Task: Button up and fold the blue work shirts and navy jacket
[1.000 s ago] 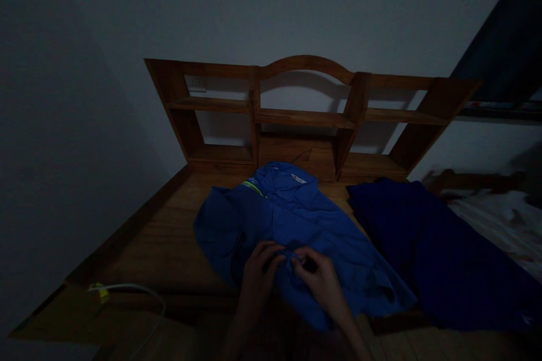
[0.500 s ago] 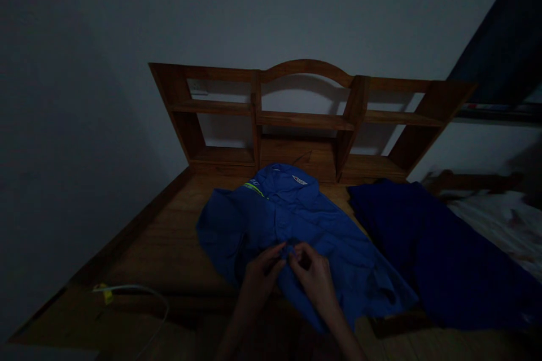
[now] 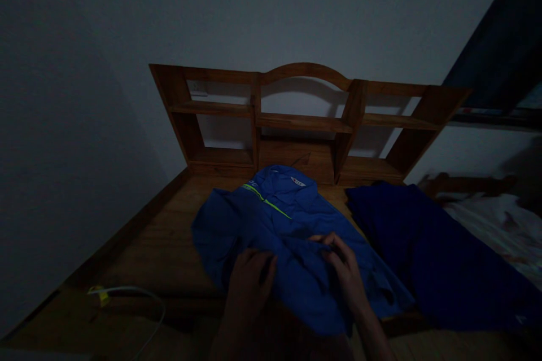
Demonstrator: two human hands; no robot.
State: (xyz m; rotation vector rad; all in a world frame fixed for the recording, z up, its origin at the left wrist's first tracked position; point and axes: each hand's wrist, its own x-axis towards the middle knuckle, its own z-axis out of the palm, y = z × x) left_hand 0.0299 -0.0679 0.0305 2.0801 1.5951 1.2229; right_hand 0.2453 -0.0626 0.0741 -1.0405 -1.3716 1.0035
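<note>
A bright blue shirt (image 3: 279, 225) with a yellow-green stripe lies spread on a wooden bed platform (image 3: 165, 242), collar toward the headboard. My left hand (image 3: 248, 282) rests on the shirt's lower front, fingers curled onto the cloth. To its right, my right hand (image 3: 345, 268) is on the shirt front, with fingertips pinching the fabric near the placket. The room is dim, so small details in the fingers are hard to make out.
A dark navy garment (image 3: 427, 254) lies to the right of the shirt. A wooden headboard with open shelves (image 3: 305, 121) stands against the wall. A white cable with a yellow tag (image 3: 127, 293) lies at the near left edge. Pale bedding (image 3: 499, 225) shows at far right.
My hands have parted: the left moved down and left on the shirt, the right moved right. The shirt front has opened out, and more of the yellow-green stripe shows.
</note>
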